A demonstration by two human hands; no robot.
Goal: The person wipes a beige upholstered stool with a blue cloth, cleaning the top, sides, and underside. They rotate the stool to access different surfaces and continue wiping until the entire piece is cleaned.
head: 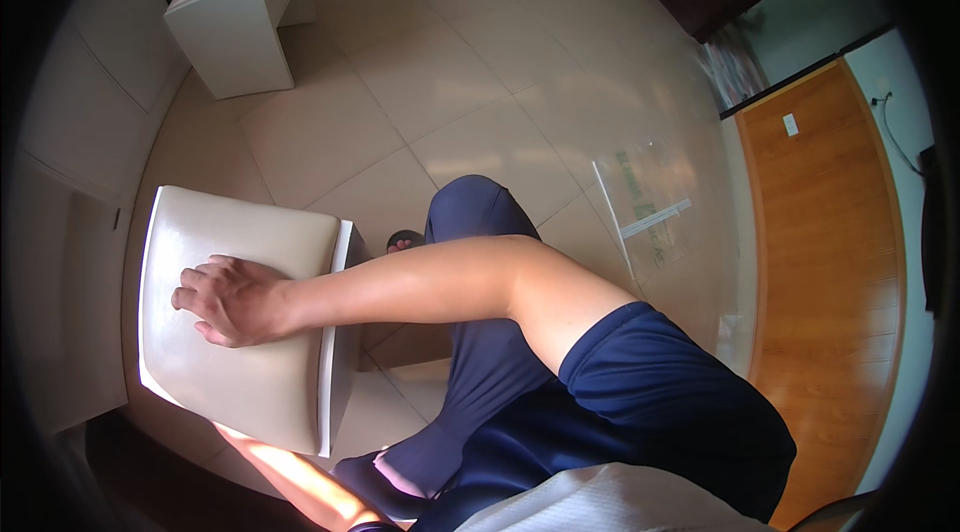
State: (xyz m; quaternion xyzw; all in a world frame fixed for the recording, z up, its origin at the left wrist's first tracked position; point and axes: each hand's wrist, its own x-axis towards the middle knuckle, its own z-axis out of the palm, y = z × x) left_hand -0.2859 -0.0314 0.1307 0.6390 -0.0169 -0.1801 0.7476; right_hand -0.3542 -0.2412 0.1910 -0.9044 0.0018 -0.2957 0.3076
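A padded stool (255,228) with a glossy cream seat and white side panels stands at the left. My right arm reaches across my body, and my right hand (229,301) lies palm down on the seat's cushion, its fingers slightly bent and apart, with nothing seen in it. My left forearm runs up from the bottom edge to the stool's lower side; my left hand is out of sight behind or under the stool. The stool's underside is hidden.
A second cream padded stool (232,29) stands at the upper left near pale cabinet fronts (82,97). A transparent plastic sheet or bag (652,213) with print lies on the tiled floor (465,97). A wooden panel (825,232) is at the right.
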